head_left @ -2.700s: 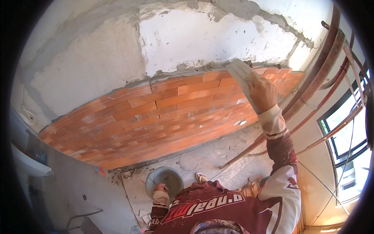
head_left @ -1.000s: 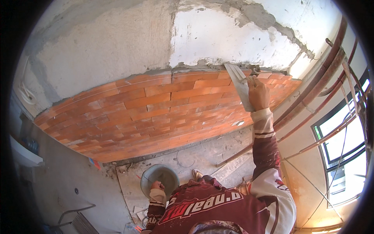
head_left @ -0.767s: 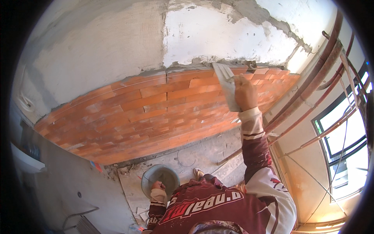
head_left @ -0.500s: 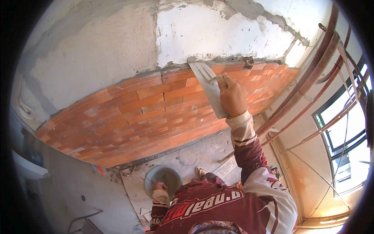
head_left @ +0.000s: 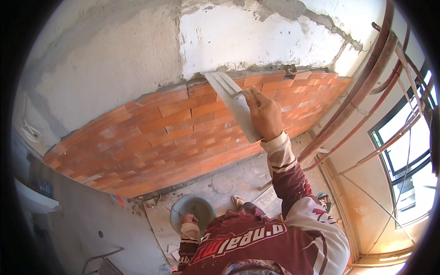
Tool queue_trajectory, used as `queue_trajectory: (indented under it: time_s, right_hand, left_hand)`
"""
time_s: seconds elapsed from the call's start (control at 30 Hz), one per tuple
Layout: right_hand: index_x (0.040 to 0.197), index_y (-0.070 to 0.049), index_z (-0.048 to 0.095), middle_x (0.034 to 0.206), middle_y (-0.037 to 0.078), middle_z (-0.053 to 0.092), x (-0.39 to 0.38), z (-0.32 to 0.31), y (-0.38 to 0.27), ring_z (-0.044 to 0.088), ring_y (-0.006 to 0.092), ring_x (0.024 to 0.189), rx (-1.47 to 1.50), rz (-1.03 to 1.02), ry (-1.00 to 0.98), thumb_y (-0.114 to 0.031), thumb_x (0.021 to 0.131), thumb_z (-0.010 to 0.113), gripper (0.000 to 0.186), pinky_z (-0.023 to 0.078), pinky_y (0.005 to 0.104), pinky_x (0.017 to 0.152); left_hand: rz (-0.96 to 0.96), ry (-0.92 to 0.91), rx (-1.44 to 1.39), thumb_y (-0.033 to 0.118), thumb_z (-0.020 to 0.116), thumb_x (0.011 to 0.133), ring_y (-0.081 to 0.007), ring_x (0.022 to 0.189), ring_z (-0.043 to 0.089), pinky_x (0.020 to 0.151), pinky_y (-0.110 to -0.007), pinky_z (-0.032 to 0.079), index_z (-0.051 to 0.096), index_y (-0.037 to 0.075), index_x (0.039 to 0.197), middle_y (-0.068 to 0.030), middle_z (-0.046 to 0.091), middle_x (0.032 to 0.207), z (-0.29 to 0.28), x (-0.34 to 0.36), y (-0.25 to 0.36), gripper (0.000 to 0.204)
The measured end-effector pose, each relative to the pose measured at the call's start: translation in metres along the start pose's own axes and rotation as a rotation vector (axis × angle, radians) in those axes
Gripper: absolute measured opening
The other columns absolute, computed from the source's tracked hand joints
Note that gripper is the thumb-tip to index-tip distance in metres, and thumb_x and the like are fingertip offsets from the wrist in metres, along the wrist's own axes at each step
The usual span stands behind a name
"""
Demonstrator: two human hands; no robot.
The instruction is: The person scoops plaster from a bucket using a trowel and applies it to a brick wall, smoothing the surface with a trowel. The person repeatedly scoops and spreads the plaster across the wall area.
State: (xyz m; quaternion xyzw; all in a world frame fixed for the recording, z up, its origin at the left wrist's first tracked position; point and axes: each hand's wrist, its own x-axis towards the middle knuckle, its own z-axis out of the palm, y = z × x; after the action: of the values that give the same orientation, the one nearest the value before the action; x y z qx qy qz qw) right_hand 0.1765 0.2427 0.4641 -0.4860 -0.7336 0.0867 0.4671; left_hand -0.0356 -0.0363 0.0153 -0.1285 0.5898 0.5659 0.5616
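My right hand (head_left: pixel 266 112) is closed around the handle of a long steel plastering trowel (head_left: pixel 240 117). The flat blade slants across the top of the orange brick wall (head_left: pixel 174 123), its far tip at the mortar seam under the white plastered patch (head_left: pixel 238 39). Low in front of my body, my left hand (head_left: pixel 189 219) is closed over a round grey bucket (head_left: pixel 208 208). A thin dark line shows by its fingers, but what they grip is too small to make out. Grey material lies inside the bucket.
A thin string runs along the top brick courses. Rusty red scaffold pipes (head_left: pixel 366 87) curve down on the right, before a black-framed window (head_left: pixel 403 169). Boards and debris lie on the floor around the bucket. A white basin (head_left: pixel 34 197) stands at the far left.
My right hand has slid the trowel left along the seam. My left hand stays at the bucket, and the view has shifted slightly.
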Motion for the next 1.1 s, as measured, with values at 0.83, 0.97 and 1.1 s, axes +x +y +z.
queue_trajectory:
  time_s: [0.83,0.97,1.1]
  right_hand:
    - [0.108,0.005,0.057,0.073,0.006,0.061,0.033,-0.034,0.074,0.055,0.0098,0.066,0.26,0.065,-0.142,-0.021,0.084,0.054,0.035,0.044,0.0226,0.062]
    - [0.109,0.003,0.057,0.076,0.006,0.062,0.047,-0.058,0.107,0.055,0.0098,0.067,0.302,0.098,-0.118,-0.021,0.084,0.053,0.035,0.045,0.0232,0.063]
    - [0.108,0.003,0.058,0.075,0.006,0.062,0.043,-0.051,0.104,0.054,0.0095,0.065,0.305,0.062,-0.127,-0.02,0.084,0.054,0.034,0.045,0.0237,0.061]
  left_hand:
    - [-0.033,0.06,-0.092,0.006,0.046,0.066,-0.0231,0.047,0.044,0.046,-0.036,0.042,0.04,0.007,0.06,-0.0073,0.04,0.054,0.001,-0.008,-0.001,0.008]
    - [-0.039,0.023,-0.041,0.018,0.049,0.073,-0.0234,0.048,0.048,0.047,-0.035,0.041,0.046,0.006,0.065,-0.0094,0.047,0.054,-0.013,0.002,-0.013,0.015]
    - [-0.07,0.099,-0.129,0.017,0.047,0.074,-0.0231,0.049,0.049,0.048,-0.035,0.042,0.047,0.005,0.066,-0.0102,0.048,0.056,-0.008,0.012,-0.02,0.014]
